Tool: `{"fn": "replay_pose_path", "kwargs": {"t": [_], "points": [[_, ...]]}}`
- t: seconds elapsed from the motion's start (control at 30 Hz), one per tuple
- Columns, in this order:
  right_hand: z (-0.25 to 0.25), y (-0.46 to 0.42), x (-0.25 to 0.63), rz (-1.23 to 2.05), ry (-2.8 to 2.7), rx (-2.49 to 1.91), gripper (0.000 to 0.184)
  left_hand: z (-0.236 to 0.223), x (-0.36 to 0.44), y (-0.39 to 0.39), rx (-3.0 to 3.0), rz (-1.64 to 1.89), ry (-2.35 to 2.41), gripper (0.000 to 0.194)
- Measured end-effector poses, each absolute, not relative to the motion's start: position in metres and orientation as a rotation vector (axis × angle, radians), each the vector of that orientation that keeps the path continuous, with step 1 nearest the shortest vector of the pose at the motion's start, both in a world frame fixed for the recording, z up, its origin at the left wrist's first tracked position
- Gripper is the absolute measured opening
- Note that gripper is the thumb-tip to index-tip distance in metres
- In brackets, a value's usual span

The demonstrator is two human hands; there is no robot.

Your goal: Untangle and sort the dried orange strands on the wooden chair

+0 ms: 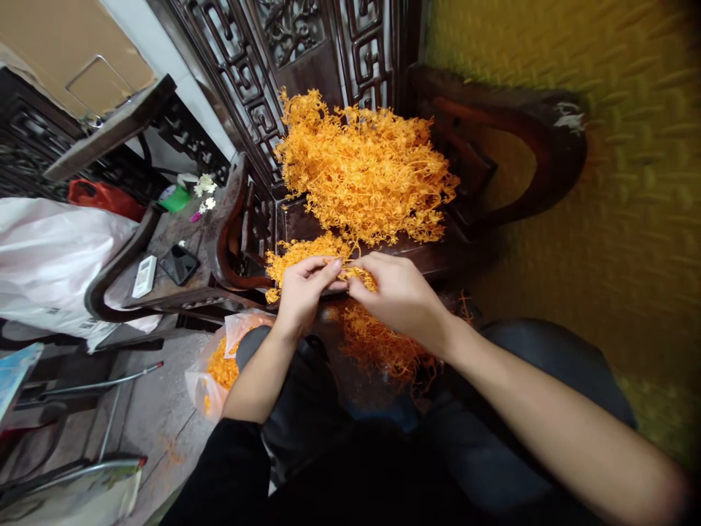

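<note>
My left hand (pixel 305 286) is closed in a pinch, thumb on top, at the edge of a small heap of orange sprigs (pixel 299 253). Close to its fingertips, my right hand (pixel 395 291) is curled with its fingers bent around part of an orange sprig (pixel 358 274). That sprig spans the gap between both hands, its ends partly hidden by the fingers. Behind them, a larger pile of orange branching sprigs (pixel 366 172) rests on the dark wooden chair seat (pixel 296 219). Below the right hand lies a tangle of thin orange stems (pixel 383 343).
A clear bag of orange pieces (pixel 222 365) stands on the floor at left. On the side table (pixel 180 292) are a black phone (pixel 179 264), a white device (pixel 144 276) and green tape (pixel 174 198). The curved chair arm (pixel 558 161) rises at right; a white sack (pixel 55 256) is far left.
</note>
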State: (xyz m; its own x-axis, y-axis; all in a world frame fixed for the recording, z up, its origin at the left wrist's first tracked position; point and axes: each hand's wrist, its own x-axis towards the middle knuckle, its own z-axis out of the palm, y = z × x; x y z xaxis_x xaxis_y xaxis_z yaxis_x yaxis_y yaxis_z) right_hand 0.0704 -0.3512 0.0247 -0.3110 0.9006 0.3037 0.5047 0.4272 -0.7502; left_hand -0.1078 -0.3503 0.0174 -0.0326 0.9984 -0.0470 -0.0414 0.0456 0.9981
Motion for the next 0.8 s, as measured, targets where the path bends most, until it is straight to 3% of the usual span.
{"fn": "replay_pose_path", "kwargs": {"t": [0.27, 0.53, 0.8], "points": [[0.03, -0.343, 0.08, 0.896, -1.857, -1.063, 0.022, 0.017, -0.115, -0.352, 1.256, 1.166, 1.237, 0.035], [0.026, -0.349, 0.075, 0.623, -1.913, -0.982, 0.024, 0.029, -0.109, -0.362, 1.332, 1.102, 1.243, 0.03], [0.03, -0.336, 0.087, 0.552, -1.669, -1.085, 0.019, 0.036, -0.123, -0.35, 1.253, 1.124, 1.18, 0.03]]}}
